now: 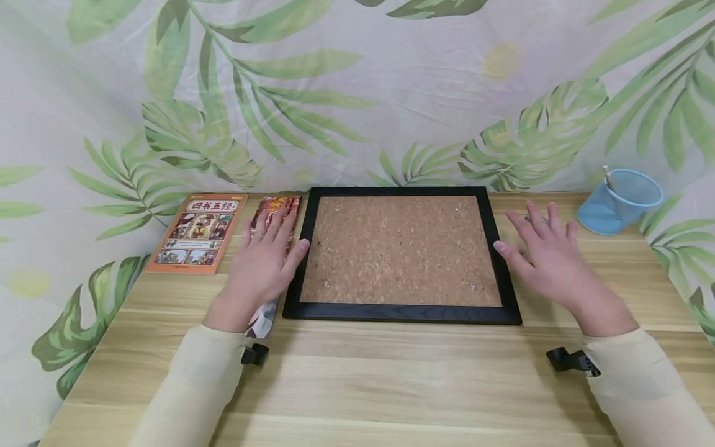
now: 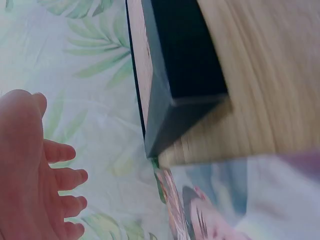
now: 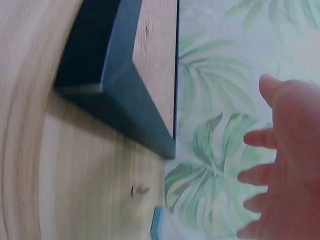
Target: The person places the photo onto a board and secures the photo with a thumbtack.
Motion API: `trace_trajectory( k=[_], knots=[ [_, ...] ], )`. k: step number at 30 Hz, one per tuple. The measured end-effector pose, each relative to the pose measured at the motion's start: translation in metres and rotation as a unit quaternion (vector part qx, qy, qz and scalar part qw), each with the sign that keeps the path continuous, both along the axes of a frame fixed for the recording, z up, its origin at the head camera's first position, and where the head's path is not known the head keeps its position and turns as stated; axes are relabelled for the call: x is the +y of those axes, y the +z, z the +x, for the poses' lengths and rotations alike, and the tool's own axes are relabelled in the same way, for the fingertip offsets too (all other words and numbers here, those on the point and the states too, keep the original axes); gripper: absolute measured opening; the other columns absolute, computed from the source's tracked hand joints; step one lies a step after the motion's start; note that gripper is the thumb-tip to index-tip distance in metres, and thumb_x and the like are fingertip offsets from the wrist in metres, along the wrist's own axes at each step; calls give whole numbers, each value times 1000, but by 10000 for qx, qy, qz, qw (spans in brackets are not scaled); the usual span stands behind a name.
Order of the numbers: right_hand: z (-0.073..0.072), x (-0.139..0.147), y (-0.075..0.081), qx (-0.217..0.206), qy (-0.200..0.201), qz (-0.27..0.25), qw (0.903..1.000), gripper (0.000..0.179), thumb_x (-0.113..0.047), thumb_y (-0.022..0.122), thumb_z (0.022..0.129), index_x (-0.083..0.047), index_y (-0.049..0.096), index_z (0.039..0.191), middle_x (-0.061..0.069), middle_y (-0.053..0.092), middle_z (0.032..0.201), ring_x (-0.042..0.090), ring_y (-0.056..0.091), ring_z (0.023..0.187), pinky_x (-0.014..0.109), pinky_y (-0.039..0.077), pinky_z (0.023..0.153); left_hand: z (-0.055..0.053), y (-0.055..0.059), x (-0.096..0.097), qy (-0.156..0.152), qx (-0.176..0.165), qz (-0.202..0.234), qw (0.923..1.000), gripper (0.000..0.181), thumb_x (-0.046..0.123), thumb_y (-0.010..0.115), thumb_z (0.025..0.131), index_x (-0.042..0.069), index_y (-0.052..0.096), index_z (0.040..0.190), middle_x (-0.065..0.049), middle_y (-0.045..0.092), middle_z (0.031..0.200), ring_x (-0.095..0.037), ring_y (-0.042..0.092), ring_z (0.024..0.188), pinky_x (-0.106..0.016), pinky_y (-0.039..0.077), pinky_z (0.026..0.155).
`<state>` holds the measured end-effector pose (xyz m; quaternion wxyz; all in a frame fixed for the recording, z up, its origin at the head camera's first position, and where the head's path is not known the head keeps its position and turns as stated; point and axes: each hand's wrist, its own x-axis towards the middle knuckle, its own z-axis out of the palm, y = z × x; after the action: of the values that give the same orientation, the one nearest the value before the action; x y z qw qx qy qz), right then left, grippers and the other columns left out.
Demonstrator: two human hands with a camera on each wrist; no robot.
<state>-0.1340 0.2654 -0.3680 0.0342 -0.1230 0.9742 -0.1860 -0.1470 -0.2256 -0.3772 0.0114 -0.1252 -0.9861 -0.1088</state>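
Observation:
A cork board (image 1: 399,251) in a black frame (image 1: 402,312) lies flat on the table between the two hands. My left hand (image 1: 262,261), fingers spread and palm down, hovers over a glossy printed booklet (image 1: 261,323) left of the frame; the hand hides its middle. The left thumb overlaps the frame's left edge in the head view. On the other side, my right hand (image 1: 550,264) is held over the table with fingers apart, its thumb tip by the frame's right edge. Both wrist views show the fingers away from the frame. A small object (image 3: 140,190) lies under the right hand.
An orange comic-style book (image 1: 195,233) with Chinese characters lies at the far left. At the back right stands a blue mesh pen cup (image 1: 606,205) with a thin stick (image 1: 608,177) in it. A leaf-patterned cloth (image 1: 413,93) hangs behind the wooden table (image 1: 413,385).

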Motion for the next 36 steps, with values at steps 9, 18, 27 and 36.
trace_trajectory(
  k=[9, 18, 27, 36],
  knots=[
    [-12, 26, -9, -173, -8, -567, 9982, 64, -40, 49, 115, 11, 48, 154, 41, 29, 168, 67, 25, 154, 78, 25, 121, -10, 3, -19, 267, 60, 564, 9980, 66, 44, 40, 116, 0, 37, 166, -32, 52, 158, -57, 51, 143, -70, 37, 120],
    [-23, 45, -20, -229, -481, -391, 9978, 47, -31, 53, 113, 9, 64, 135, 38, 68, 130, 57, 66, 113, 70, 50, 96, -28, 9, -37, 660, -564, 222, 9960, 53, 41, 47, 114, 1, 59, 145, -19, 76, 97, -30, 68, 70, -49, 52, 62],
    [-36, 53, -33, -499, -302, -182, 9981, 34, -23, 67, 107, 8, 70, 120, 20, 74, 101, 33, 68, 93, 46, 52, 83, -56, 3, -49, 987, -1472, 388, 9834, 70, 39, 47, 112, -10, 38, 161, -35, 59, 144, -52, 63, 123, -68, 49, 105],
    [-43, 53, -38, -653, -232, -168, 9975, 25, -19, 71, 104, 4, 74, 114, 14, 73, 95, 27, 65, 89, 38, 49, 78, -70, -5, -47, 1443, -1445, -260, 9786, 83, 54, 57, 108, -17, 44, 150, -47, 32, 159, -66, 45, 136, -75, 45, 106]
  ],
)
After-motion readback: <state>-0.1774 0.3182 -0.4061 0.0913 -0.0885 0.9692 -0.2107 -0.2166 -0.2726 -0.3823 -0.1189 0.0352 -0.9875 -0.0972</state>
